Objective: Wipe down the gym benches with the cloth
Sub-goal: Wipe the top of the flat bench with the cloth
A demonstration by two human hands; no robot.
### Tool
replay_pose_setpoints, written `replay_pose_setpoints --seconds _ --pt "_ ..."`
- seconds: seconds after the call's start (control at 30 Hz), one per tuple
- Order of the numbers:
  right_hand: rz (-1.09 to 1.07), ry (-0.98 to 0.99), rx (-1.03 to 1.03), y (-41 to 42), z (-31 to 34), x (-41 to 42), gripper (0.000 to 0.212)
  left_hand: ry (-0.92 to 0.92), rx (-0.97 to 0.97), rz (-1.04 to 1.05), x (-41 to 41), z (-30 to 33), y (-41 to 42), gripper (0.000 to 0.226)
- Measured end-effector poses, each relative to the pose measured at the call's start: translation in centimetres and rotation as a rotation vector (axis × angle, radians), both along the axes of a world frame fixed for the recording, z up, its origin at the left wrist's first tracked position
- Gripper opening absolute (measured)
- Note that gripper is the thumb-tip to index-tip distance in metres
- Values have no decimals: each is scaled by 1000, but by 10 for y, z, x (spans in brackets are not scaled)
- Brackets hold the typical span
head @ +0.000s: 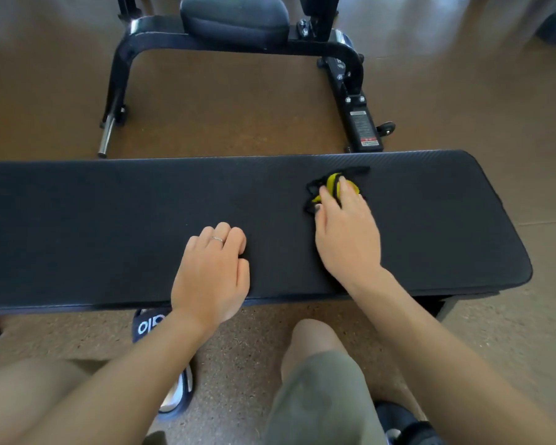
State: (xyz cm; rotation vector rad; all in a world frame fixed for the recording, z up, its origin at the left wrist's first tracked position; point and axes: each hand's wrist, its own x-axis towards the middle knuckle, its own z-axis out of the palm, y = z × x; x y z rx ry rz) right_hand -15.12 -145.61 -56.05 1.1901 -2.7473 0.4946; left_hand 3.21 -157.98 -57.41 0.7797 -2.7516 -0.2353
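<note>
A long black padded gym bench (pixel 109 220) runs across the view from left to right. On its right part lies a crumpled black and yellow cloth (pixel 333 183). My right hand (pixel 345 232) lies on the cloth with its fingers stretched over it, pressing it onto the pad. My left hand (pixel 214 271) rests on the bench near its front edge, fingers curled under and holding nothing; a ring shows on one finger.
Behind the bench stands a second black gym machine (pixel 235 20) with a padded seat and a curved frame with a wheel (pixel 387 128). The floor is brown. My knees and dark sandals (pixel 161 358) sit below the bench's front edge.
</note>
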Motion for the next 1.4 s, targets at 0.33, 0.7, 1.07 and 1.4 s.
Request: replay_pose_setpoints --seconds 0.33,0.7,1.07,1.4 --pt "495 -1 19 -110 6 0 40 -3 2 -4 0 2 0 5" --pt "-2 182 34 -69 21 -80 29 28 1 -4 0 1 3 6" --pt "241 104 41 -78 13 -80 38 -5 6 -6 0 3 2 5" --pt "63 247 -84 -77 8 -72 13 15 -9 -4 1 -1 2 7"
